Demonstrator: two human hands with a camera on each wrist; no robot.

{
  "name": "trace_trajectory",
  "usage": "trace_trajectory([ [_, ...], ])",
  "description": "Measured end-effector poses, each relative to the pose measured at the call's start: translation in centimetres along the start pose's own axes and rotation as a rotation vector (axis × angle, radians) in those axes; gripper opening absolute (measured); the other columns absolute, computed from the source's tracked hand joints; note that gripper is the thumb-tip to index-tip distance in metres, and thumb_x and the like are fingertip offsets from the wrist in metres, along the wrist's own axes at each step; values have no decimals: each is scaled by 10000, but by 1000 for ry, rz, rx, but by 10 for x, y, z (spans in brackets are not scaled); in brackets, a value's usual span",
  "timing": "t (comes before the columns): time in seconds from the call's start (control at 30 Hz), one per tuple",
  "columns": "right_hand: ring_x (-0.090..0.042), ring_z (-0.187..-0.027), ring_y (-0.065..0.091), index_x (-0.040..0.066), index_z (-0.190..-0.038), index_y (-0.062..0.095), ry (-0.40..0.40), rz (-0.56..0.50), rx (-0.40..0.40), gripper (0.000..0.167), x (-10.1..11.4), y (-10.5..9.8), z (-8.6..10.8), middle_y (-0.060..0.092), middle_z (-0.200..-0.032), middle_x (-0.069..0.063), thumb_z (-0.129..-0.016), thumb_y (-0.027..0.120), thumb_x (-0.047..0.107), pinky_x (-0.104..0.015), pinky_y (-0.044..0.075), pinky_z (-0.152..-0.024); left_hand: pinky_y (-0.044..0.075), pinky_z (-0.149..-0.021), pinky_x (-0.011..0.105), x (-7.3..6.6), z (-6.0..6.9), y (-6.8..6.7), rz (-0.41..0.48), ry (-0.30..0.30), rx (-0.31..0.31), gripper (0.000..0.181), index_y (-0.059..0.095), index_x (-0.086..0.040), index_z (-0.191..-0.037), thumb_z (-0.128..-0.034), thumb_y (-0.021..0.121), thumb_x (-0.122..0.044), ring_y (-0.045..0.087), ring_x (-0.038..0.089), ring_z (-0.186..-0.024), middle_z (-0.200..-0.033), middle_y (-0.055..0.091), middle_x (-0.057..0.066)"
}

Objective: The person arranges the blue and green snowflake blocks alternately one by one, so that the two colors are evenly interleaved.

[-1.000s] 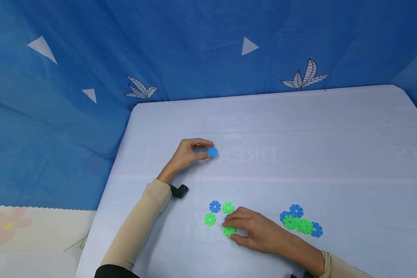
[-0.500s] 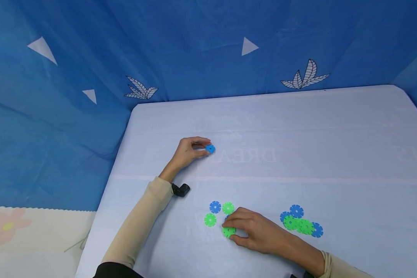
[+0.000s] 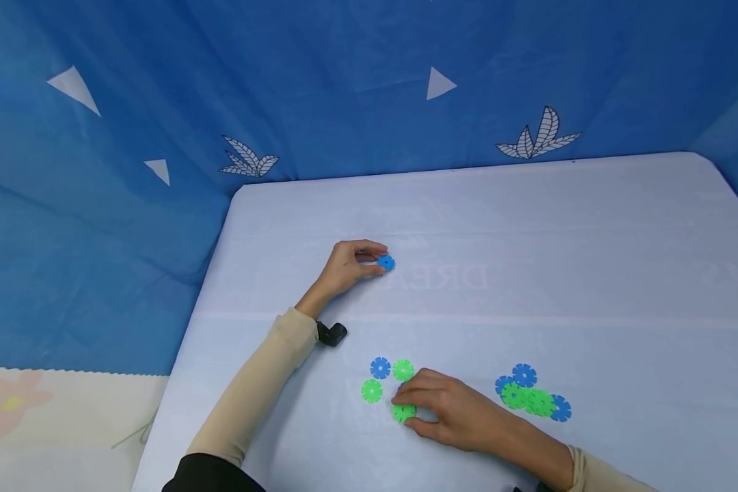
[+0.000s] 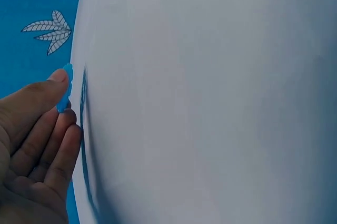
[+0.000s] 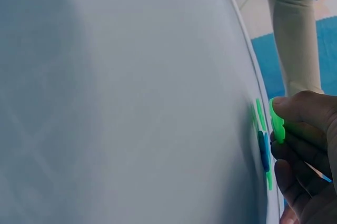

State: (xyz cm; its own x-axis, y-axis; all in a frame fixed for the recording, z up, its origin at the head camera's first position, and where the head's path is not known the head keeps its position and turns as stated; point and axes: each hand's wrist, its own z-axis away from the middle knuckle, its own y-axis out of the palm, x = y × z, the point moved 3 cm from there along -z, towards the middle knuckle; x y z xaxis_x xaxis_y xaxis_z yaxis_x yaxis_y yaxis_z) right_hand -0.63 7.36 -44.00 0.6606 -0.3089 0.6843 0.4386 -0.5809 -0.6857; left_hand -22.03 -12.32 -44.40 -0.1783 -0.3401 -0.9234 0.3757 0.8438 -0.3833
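**Both hands busy, a slotted disc in each**

So you've got a big blue backdrop [image 3: 344, 82] behind the white bench [image 3: 590, 239]. Using the overlapping disc pile [image 3: 531, 396] as landmark: your right hand [image 3: 461, 410] is just left of it, fingers pinching a green disc [image 3: 403, 413], maybe more than one. Your left hand [image 3: 344, 266] is farther left and beyond the pile, fingers grasping a blue disc [image 3: 387, 263] by its rim, probably to keep its face and slots free. Left of the pile, past your right hand, loose discs [image 3: 372, 391] lie flat, likely spread for easy pickup. Faint lettering [image 3: 439, 277] beyond the pile looks like "DREA", possibly mirrored; I can't read any brand.
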Motion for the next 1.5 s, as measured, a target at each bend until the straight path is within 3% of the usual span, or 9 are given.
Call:
trace_trajectory([
  [0.33,-64,-1059,573,127,-1161,716,-6,6,-9,272,1,0,0,650,-1147,87,-892,735,160,-255,506,-879,510,-854,314,2,-1,2,-111,18,1,339,731,-25,-1106,-779,818,-7,633,179,-936,-1056,728,50],
  [0.57,-65,-1058,577,122,-1152,719,-23,13,-23,272,2,0,0,657,-1141,79,-883,744,155,-251,507,-878,503,-872,324,0,-1,3,-145,-13,3,361,730,-39,-1108,-764,820,22,627,186,-950,-1069,723,56],
  [0.83,-73,-1053,584,109,-1135,725,-19,53,-22,276,-2,-5,-1,662,-1129,76,-867,764,167,-248,513,-874,504,-866,305,-1,-2,3,-174,-8,1,344,729,-35,-1107,-777,810,20,631,175,-947,-1065,722,50],
  [1.13,-85,-1061,584,125,-1146,729,126,87,12,294,-14,-25,-12,657,-1131,81,-860,772,177,-296,527,-887,503,-871,304,0,-2,3,-195,-15,15,353,731,-53,-1119,-781,814,1,633,167,-955,-1070,721,39],
  [1.5,-153,-1080,603,84,-1128,732,149,132,-100,286,-36,-54,-36,670,-1128,17,-853,777,149,-349,527,-898,502,-867,298,1,-3,3,-209,-13,11,349,733,-58,-1115,-780,816,-6,631,152,-939,-1056,723,21],
])
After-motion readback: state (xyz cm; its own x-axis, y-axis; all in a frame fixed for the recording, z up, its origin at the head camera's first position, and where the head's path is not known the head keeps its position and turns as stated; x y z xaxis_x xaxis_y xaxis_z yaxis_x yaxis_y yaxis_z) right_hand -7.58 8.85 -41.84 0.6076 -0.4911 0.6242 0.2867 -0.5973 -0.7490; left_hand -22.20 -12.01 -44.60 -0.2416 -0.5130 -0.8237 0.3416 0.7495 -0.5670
